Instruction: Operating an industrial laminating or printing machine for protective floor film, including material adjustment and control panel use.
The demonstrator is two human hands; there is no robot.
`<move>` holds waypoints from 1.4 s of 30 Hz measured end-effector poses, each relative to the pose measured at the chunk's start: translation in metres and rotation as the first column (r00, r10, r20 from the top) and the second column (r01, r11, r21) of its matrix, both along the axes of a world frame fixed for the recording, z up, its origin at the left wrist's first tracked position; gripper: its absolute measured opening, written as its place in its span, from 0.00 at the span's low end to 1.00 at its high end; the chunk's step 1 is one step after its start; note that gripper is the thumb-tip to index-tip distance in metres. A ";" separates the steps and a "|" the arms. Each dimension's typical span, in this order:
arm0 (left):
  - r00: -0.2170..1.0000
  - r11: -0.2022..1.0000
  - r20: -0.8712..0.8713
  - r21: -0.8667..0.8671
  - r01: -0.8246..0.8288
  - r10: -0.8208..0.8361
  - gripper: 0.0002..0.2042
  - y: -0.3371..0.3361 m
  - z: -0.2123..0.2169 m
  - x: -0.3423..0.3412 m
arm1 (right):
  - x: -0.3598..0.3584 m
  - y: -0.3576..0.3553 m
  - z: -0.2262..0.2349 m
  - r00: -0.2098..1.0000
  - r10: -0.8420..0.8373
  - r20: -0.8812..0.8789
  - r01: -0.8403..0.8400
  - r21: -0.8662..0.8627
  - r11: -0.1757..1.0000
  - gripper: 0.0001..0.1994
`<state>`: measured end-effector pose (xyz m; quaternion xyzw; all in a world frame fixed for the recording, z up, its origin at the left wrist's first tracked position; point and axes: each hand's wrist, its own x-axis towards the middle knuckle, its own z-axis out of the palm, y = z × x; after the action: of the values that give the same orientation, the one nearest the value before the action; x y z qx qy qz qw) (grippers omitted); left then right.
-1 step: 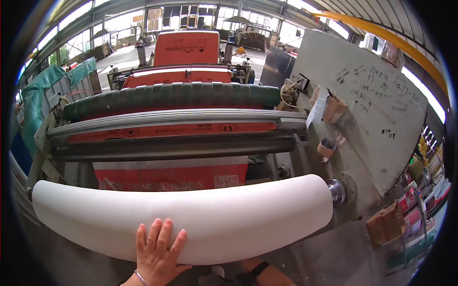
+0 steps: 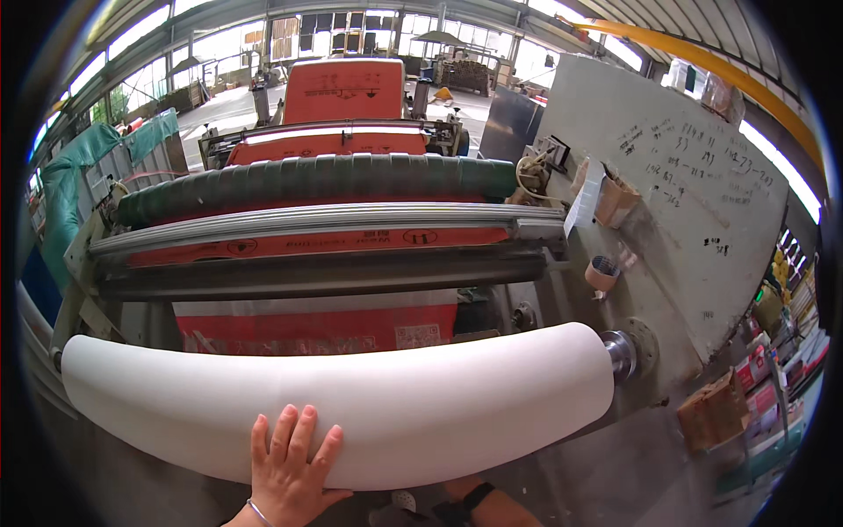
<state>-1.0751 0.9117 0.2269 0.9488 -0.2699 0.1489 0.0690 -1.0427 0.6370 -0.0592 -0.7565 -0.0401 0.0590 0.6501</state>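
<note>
A wide white roll (image 2: 421, 395) lies across a machine, mounted on a metal shaft end (image 2: 620, 355) at its right. On its near side my left hand (image 2: 294, 461) rests with fingers spread, gripping nothing. My right hand (image 2: 460, 487) barely shows below the roll, beside a black wristband (image 2: 479, 495); the roll hides its fingers. Behind the roll, red-and-white printed film (image 2: 316, 327) runs down under a dark roller (image 2: 325, 274).
Farther back are a metal bar (image 2: 334, 218), a green wrapped roller (image 2: 316, 180) and red film (image 2: 342, 90). At right, a grey side panel (image 2: 667, 176) bears handwriting, with a tape roll (image 2: 601, 272) and cardboard box (image 2: 617, 202) near it. Another carton (image 2: 713, 413) stands lower right.
</note>
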 end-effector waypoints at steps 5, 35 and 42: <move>0.999 0.994 -0.016 0.104 0.029 -0.027 0.51 -0.001 0.017 0.008 | 0.011 0.004 -0.010 0.996 -0.081 -0.035 0.086 0.161 0.983 0.22; 0.873 0.963 -0.409 -0.063 0.263 -0.265 0.38 -0.058 0.105 0.053 | 0.103 -0.082 -0.070 0.858 -0.364 -0.363 0.498 0.765 0.409 0.20; 0.900 0.968 -0.362 -0.026 0.250 -0.243 0.37 -0.025 0.087 0.014 | 0.047 -0.095 -0.055 0.814 -0.413 -0.408 0.535 0.804 0.261 0.19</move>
<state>-1.0610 0.8871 0.3136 0.9188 -0.3720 -0.0412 0.1256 -0.9960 0.5424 -0.1143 -0.2636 0.2011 -0.1256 0.9350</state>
